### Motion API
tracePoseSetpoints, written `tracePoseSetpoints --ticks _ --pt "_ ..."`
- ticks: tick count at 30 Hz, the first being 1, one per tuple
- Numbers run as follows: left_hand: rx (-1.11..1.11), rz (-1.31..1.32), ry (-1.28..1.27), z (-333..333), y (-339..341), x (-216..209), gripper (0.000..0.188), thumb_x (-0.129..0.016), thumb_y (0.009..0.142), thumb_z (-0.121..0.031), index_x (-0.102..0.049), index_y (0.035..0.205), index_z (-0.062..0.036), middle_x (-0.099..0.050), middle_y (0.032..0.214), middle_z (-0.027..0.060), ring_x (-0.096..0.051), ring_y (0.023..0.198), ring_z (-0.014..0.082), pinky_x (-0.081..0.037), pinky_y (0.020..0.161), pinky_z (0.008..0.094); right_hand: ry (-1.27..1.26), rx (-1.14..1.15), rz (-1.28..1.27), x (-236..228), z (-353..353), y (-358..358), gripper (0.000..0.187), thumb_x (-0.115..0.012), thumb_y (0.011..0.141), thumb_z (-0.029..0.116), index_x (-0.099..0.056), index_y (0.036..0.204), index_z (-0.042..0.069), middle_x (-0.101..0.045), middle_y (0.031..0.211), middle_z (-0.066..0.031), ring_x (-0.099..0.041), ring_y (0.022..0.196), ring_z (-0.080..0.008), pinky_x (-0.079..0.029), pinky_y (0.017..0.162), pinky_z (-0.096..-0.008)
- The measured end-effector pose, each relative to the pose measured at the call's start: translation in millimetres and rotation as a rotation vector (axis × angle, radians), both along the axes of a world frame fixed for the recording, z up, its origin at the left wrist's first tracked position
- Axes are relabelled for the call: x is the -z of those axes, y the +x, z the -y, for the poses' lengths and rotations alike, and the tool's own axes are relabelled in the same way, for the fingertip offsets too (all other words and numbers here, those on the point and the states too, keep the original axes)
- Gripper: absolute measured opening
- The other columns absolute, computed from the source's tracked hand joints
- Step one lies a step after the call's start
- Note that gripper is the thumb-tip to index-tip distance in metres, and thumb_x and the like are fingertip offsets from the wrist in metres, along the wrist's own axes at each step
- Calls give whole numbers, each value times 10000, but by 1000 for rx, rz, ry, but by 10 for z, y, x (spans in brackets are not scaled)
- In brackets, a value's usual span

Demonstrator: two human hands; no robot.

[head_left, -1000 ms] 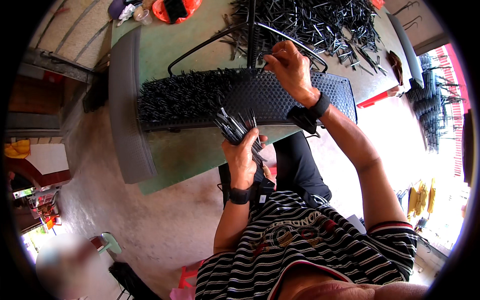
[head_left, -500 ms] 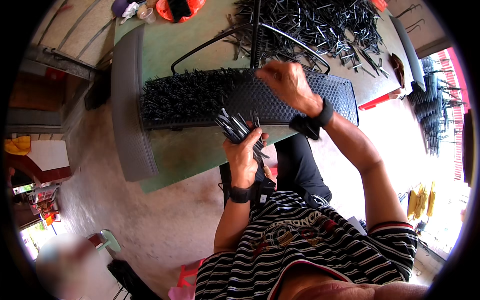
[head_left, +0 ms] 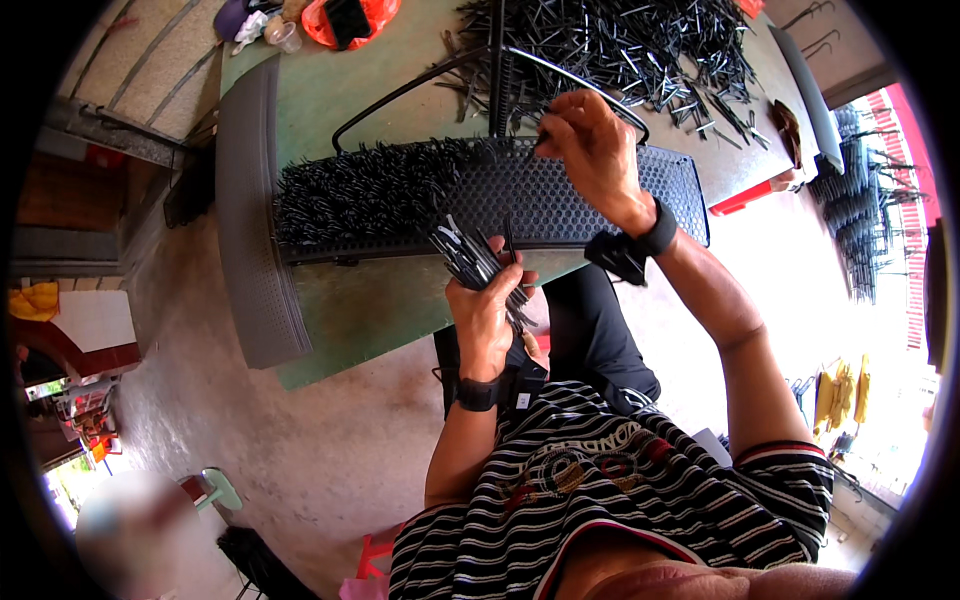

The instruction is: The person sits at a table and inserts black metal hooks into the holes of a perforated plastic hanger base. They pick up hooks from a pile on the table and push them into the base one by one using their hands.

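My left hand [head_left: 484, 318] is wrapped round a bundle of thin black strips [head_left: 466, 250], their ends fanning out past the thumb. Just beyond it lies a long black perforated panel [head_left: 640, 190] on the table. Bristly black strips [head_left: 360, 195] stand thickly in the panel's left part; bare holes show on the right. Over the panel's far edge is my right hand [head_left: 600, 160], thumb and fingers pinched together. A dark strip shows at its fingertips, partly hidden by them.
A heap of loose black strips [head_left: 610, 45] covers the far right of the green table [head_left: 330, 320]. A black metal frame [head_left: 390, 105] rises behind the panel. Stacked grey sheets [head_left: 255, 230] lie at the left, an orange bag [head_left: 378, 14] at the far left.
My right hand has moved a little right and away from me, off the tufted part's edge. The left hand keeps its bundle almost in place. The view has shifted slightly.
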State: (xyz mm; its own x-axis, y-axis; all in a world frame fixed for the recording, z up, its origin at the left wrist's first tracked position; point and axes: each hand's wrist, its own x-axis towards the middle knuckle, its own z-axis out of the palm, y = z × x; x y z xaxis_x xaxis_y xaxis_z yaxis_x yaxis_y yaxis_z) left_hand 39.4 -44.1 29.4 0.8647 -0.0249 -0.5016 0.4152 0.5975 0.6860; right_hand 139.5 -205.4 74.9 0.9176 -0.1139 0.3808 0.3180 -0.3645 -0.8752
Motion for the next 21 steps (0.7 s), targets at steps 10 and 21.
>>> tracePoseSetpoints --ticks 10,21 --pt "-5 44 11 -55 10 47 243 -667 729 46 -606 962 17 -612 741 81 -592 551 180 -497 505 309 -114 3 2 268 38 237 88 -531 884 75 -537 938 7 -644 729 -133 -675 657 -211 -513 544 -281" --pt "-8 -9 -1 -60 43 33 186 -657 732 64 -592 897 6 -616 744 91 -620 588 214 -506 512 324 -752 -331 287 297 88 61 145 -628 819 142 -631 884 13 -635 735 -93 -618 628 -266 -494 558 -327"
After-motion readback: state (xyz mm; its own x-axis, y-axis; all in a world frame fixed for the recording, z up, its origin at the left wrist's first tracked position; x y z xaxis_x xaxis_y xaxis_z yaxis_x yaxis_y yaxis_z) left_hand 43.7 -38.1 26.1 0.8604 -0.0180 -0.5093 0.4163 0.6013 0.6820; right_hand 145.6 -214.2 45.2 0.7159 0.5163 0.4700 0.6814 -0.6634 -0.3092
